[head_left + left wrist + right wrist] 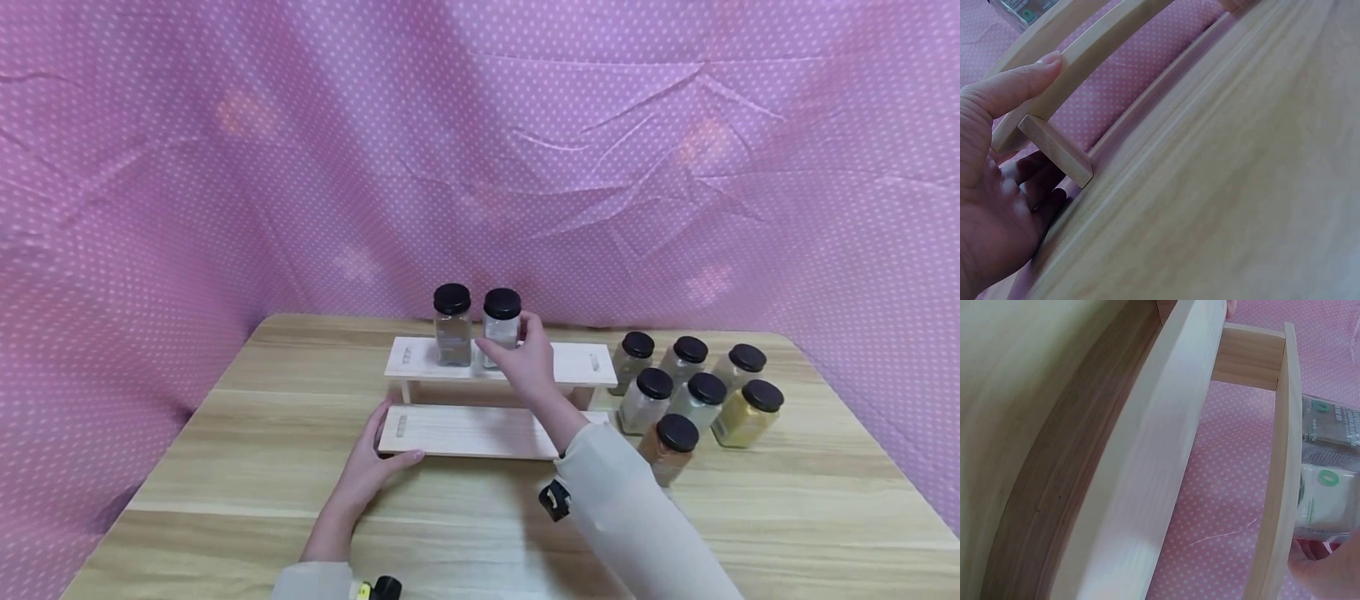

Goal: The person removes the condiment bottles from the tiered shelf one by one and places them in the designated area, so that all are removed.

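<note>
A two-tier wooden rack (pixel 480 432) stands on the table. On its upper shelf my right hand (pixel 528 358) holds a black-lidded spice jar (pixel 502 321) with pale contents, thumb at its near side and fingers behind. Just left of it, a second jar (pixel 452 329) with brownish contents stands upright on the same shelf. My left hand (pixel 369 462) grips the left end of the lower shelf, its thumb on the front edge. In the left wrist view that thumb lies on the shelf board (pixel 1094 53), with the other fingers behind the end support (pixel 1060 150).
Several black-lidded jars stand grouped on the table right of the rack, among them a yellow jar (pixel 750 414) and an orange-brown jar (pixel 667 448) nearest the front. Behind the wooden table (pixel 247 433) hangs a pink dotted cloth (pixel 480 167).
</note>
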